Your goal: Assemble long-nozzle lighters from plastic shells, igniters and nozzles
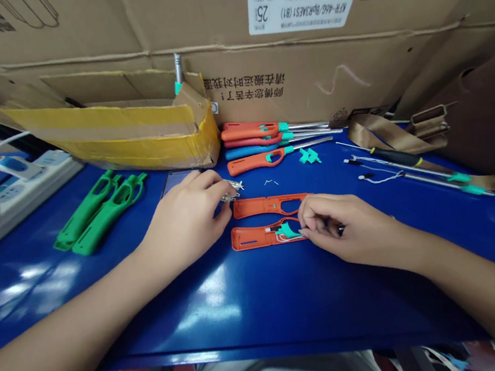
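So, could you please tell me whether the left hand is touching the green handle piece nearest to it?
Apart: the head view shows a strip of blue table between the left hand and that green handle piece.

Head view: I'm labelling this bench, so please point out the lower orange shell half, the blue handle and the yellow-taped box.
Lower orange shell half (258, 236): head view, inner face, left of its middle.
Blue handle (250, 151): head view, middle of its side.
Yellow-taped box (145, 148): head view, front wall.

White power strip (24, 190), tan strap (388, 141), labelled cardboard box (202, 21)
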A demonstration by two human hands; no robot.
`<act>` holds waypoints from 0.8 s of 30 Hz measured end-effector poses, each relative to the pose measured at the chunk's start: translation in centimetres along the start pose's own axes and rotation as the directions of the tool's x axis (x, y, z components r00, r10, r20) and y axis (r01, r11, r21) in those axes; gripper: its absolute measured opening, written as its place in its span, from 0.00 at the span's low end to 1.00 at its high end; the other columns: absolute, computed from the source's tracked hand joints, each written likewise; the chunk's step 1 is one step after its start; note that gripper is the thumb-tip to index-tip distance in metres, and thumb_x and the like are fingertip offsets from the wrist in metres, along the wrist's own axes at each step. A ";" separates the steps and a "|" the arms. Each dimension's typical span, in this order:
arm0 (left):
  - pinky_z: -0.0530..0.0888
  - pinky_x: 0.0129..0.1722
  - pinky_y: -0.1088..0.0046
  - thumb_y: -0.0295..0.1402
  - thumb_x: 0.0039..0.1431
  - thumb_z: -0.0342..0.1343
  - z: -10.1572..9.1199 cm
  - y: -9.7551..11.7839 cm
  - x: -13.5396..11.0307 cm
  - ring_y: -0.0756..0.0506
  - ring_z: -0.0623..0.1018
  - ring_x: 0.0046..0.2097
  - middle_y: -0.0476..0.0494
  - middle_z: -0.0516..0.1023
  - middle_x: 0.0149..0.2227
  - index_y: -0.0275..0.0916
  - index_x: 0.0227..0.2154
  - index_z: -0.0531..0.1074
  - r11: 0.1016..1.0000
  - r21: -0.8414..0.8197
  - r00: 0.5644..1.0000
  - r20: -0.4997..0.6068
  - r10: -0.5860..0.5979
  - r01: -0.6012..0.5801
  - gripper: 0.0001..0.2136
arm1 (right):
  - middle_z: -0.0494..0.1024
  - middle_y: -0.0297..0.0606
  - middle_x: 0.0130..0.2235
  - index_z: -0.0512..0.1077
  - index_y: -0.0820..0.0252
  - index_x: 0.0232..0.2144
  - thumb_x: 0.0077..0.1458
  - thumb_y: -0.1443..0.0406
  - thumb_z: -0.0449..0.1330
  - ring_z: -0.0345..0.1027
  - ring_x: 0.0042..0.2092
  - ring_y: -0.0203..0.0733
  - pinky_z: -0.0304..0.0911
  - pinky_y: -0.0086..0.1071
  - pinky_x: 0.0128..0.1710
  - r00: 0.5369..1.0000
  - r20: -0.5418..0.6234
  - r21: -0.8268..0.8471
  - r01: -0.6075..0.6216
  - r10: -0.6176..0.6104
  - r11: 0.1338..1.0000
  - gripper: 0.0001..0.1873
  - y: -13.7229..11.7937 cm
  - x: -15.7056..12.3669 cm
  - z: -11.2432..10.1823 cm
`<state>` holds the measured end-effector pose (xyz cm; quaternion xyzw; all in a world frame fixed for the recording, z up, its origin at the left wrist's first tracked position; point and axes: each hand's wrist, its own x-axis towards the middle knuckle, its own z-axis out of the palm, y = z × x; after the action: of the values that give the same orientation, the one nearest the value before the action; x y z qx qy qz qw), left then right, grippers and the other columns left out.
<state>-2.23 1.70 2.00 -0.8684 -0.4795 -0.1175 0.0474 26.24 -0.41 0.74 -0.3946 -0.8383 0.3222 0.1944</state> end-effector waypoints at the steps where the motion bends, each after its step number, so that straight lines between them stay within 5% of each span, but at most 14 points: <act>1: 0.77 0.47 0.56 0.26 0.61 0.54 -0.1 -0.3 0.1 0.36 0.77 0.47 0.38 0.79 0.44 0.37 0.41 0.78 1.000 0.012 1.000 0.016 -0.016 0.016 0.10 | 0.69 0.29 0.30 0.63 0.55 0.30 0.57 0.73 0.58 0.59 0.27 0.32 0.57 0.26 0.26 1.000 0.001 -0.005 -0.002 0.002 1.000 0.09 0.0 0.0 0.0; 5: 0.77 0.47 0.55 0.25 0.56 0.56 -0.2 -1.1 0.3 0.34 0.77 0.48 0.37 0.78 0.43 0.36 0.42 0.78 0.997 0.062 0.996 0.071 -0.054 0.049 0.12 | 0.67 0.26 0.27 0.65 0.54 0.36 0.58 0.72 0.58 0.58 0.25 0.31 0.56 0.25 0.24 0.999 0.014 0.011 -0.034 0.034 0.999 0.08 0.1 0.0 0.1; 10: 0.77 0.48 0.54 0.27 0.60 0.54 0.1 -1.7 0.5 0.35 0.77 0.47 0.37 0.79 0.42 0.35 0.41 0.78 0.998 0.053 0.996 0.080 -0.036 0.032 0.09 | 0.73 0.27 0.35 0.59 0.52 0.53 0.58 0.73 0.58 0.58 0.23 0.28 0.58 0.24 0.24 0.999 -0.008 0.100 -0.030 0.031 0.995 0.23 0.2 0.1 0.4; 19: 0.76 0.45 0.57 0.26 0.61 0.55 0.3 -1.8 0.4 0.37 0.77 0.43 0.37 0.78 0.39 0.34 0.38 0.75 0.999 -0.039 0.997 0.078 0.028 -0.025 0.06 | 0.69 0.28 0.26 0.72 0.56 0.41 0.60 0.68 0.60 0.58 0.23 0.30 0.56 0.24 0.21 0.997 -0.046 0.030 -0.061 0.063 0.998 0.06 0.1 0.2 0.1; 24: 0.74 0.45 0.63 0.29 0.65 0.57 -0.8 0.7 -0.1 0.42 0.77 0.43 0.43 0.81 0.40 0.36 0.41 0.76 0.951 -0.297 0.993 -0.099 0.062 -0.089 0.05 | 0.73 0.33 0.31 0.77 0.56 0.35 0.64 0.62 0.60 0.64 0.25 0.30 0.60 0.25 0.21 0.994 -0.047 0.086 -0.096 0.100 0.992 0.07 0.2 0.2 0.1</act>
<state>-1.81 1.08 2.76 -0.8770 -0.4199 -0.2257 -0.0599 26.15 -0.21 0.54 -0.4349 -0.7983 0.3560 0.2163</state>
